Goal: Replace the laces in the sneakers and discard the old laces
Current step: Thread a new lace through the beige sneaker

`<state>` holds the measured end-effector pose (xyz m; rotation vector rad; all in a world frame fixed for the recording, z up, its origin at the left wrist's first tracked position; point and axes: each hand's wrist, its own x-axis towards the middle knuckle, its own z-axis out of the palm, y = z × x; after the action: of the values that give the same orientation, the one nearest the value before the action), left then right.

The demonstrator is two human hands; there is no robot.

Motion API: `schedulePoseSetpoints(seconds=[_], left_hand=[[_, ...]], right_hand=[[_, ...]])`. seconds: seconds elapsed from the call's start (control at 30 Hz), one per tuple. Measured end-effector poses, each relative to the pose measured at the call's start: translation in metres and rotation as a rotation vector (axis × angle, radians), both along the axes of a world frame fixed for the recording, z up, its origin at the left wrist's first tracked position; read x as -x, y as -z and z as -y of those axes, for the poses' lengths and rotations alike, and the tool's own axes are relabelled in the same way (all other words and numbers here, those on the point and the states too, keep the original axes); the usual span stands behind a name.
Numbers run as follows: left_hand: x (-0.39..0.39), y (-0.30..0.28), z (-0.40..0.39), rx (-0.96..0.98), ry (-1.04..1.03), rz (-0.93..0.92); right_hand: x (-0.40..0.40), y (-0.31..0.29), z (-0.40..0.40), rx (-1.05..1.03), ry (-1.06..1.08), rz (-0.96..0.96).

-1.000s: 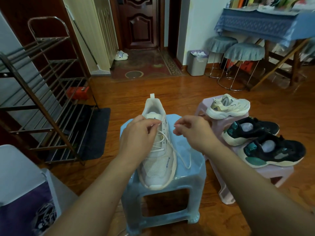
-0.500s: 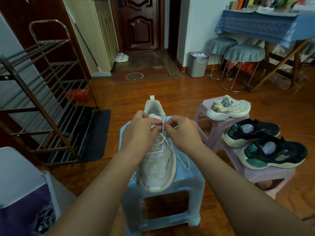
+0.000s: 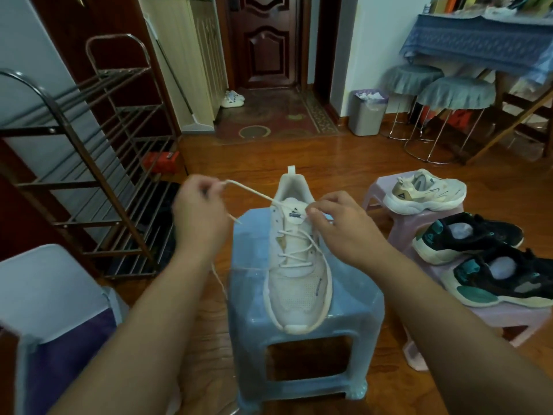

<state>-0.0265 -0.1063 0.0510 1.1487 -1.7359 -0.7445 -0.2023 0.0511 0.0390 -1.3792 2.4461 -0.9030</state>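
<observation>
A white sneaker [image 3: 299, 283] stands on a light blue plastic stool [image 3: 353, 310], toe toward me. A white lace [image 3: 248, 190] crosses its eyelets. My left hand [image 3: 200, 217] is out to the left of the shoe and pinches a stretch of the lace, drawn taut from the top eyelets, with a loose end hanging down past the wrist. My right hand [image 3: 344, 229] is at the right side of the tongue with its fingers curled at the top eyelets; whether it pinches the lace there is hidden.
A pink stool [image 3: 419, 220] on the right holds a cream sneaker [image 3: 425, 193] and two black-and-teal sneakers [image 3: 469, 235]. A metal shoe rack [image 3: 89, 175] stands on the left. A grey bin [image 3: 366, 113] sits by the far wall. A white-and-purple bag [image 3: 54, 310] is near left.
My left hand has moved out to the left and up, pulling a length of lace through the top eyelets. My right hand has stayed by the tongue.
</observation>
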Motion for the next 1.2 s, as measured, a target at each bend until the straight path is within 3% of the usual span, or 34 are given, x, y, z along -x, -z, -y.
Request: schedulePoseSetpoints(seconds=[0.07,0.13,0.23,0.3,0.47,0.53,0.63,0.7,0.77,0.93,1.1,1.2], left_hand=[[-0.039,0.007,0.041,-0.359,-0.348,-0.453],[-0.074,0.026,0.061,-0.668,-0.528,-0.78],[-0.086,0.047,0.065,-0.902,-0.403,-0.963],[-0.075,0.039,0.057,-0.917,-0.251,-0.978],[-0.044,0.009,0.033,-0.821,-0.134,-0.884],[-0.051,0.012,0.044,-0.758,-0.234,-0.802],[-0.071,0.02,0.06,-0.602,-0.436,-0.511],[-0.074,0.025,0.057,-0.582,-0.452,-0.52],[-0.067,0.028,0.05,-0.594,-0.293,-0.548],[-0.039,0.014,0.02,-0.469,0.136,-0.207],[-0.009,0.007,-0.009,-0.395,0.309,-0.031],[0.0,0.001,-0.025,-0.43,0.388,-0.038]], right_hand=[[0.0,-0.003,-0.002,0.023,0.003,0.062],[-0.001,-0.002,-0.002,0.03,-0.001,0.1],[-0.004,0.002,0.001,0.007,-0.013,0.089],[-0.007,0.004,0.003,0.008,-0.011,0.071],[-0.01,0.005,0.005,0.043,0.013,0.084],[-0.01,0.005,0.006,0.042,0.025,0.082],[-0.01,0.007,0.006,0.023,0.03,0.08],[-0.01,0.008,0.007,0.03,0.029,0.073],[-0.01,0.008,0.007,0.039,0.046,0.07],[-0.014,0.006,0.012,0.117,0.058,0.021],[-0.03,-0.006,0.028,0.121,0.004,-0.042],[-0.039,-0.005,0.033,0.12,-0.015,-0.051]])
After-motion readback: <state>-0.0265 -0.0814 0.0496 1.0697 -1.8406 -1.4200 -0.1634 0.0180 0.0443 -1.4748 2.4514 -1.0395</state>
